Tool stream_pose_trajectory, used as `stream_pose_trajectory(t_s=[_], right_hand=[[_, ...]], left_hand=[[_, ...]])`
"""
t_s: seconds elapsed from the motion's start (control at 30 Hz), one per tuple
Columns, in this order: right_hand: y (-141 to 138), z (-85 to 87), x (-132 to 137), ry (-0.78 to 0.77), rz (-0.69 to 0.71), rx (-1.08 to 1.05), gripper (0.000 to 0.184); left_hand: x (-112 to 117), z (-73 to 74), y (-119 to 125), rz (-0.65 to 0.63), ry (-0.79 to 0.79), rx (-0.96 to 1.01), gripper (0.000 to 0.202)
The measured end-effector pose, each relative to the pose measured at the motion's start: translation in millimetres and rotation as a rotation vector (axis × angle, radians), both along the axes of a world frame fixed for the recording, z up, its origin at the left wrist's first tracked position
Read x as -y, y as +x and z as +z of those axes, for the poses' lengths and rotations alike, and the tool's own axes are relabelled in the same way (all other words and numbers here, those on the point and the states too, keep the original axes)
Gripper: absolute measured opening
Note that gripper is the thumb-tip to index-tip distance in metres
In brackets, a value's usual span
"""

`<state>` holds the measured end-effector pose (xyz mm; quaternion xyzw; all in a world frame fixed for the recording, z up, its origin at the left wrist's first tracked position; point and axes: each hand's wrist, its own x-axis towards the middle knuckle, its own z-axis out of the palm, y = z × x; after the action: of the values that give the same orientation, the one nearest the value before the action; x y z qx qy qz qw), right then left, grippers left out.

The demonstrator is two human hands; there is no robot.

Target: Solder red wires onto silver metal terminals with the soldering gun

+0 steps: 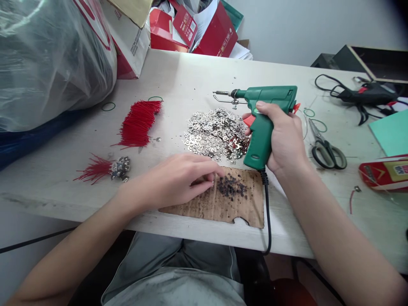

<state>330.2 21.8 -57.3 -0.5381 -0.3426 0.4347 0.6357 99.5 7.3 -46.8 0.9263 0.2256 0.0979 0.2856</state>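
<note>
My right hand [285, 136] is wrapped round the handle of a green soldering gun [270, 95], whose metal tip points left above the table. Below the gun, a scorched piece of cardboard [204, 208] bears dark burnt crumbs [231, 186]. My left hand [178, 180] rests over its left part with fingers curled and thumb drawn in, the index fingertip close to the crumbs. Whatever the left fingers may hold is hidden. Beyond the cardboard is a heap of small silvery metal tabs [216, 131]. Red wires [138, 123] lie left of it, and a bundle of red wires with metal ends [119, 168] lies nearer.
A large plastic bag [57, 63] bulges over the left side. Red boxes [213, 29] stand at the back. To the right are scissors [327, 146], a black corded tool [366, 93], a red package [385, 174] and a single red wire [351, 202]. The gun's cord [268, 212] hangs over the front edge.
</note>
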Motion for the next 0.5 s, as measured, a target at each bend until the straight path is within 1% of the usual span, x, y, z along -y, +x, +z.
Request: stream_pose_trajectory(t_s=[0.13, 0.2, 0.3, 0.4, 0.5], right_hand=[[-1, 0.9, 1, 0.008, -0.01, 0.0, 0.022], [-1, 1.2, 2, 0.008, -0.023, 0.005, 0.021], [-1, 5.9, 4, 0.009, -0.032, 0.029, 0.02], [-2, 20.7, 11, 0.073, -0.047, 0.08, 0.019], [-12, 41.3, 32, 0.213, -0.15, 0.172, 0.019]], left_hand=[[-1, 5.6, -1, 0.017, 0.048, 0.071, 0.02], [-3, 10.9, -6, 0.066, 0.088, 0.1, 0.016], [-8, 21.0, -17, 0.137, 0.121, 0.062, 0.012], [-13, 28.5, -29, 0.134, 0.122, 0.016, 0.01], [-15, 28.8, -35, 0.102, 0.112, -0.018, 0.011]])
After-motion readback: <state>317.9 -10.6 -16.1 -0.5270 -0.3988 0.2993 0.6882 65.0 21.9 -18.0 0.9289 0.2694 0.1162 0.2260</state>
